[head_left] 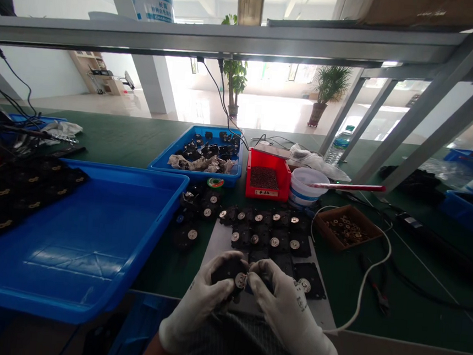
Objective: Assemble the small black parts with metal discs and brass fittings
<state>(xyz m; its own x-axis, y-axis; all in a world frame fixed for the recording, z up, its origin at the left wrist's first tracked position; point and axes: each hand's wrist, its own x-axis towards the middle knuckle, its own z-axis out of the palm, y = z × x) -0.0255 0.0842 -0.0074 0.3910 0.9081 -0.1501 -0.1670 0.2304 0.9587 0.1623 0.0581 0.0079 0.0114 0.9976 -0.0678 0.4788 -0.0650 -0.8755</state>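
Both of my hands wear white gloves and meet over the table's front edge. In my left hand [214, 286] is a black plastic part with a silver metal disc [228, 271], the fingers wrapped round its side. My right hand [280, 292] has thumb and fingertips pinched together at the right edge of the disc; whatever is between them is too small to make out. Behind the hands, several similar black parts with silver discs [274, 241] lie in rows on a pale sheet [214, 247]. One more such part [309, 280] lies just right of my right hand.
A large blue tray [90, 242] takes up the left. Further back stand a blue bin [163, 163] of black parts, a red bin [267, 193] of small screw-like pieces and a white bucket [308, 186]. A cardboard box [347, 242] holds brass-coloured pieces. A white cable [363, 288] curves at right.
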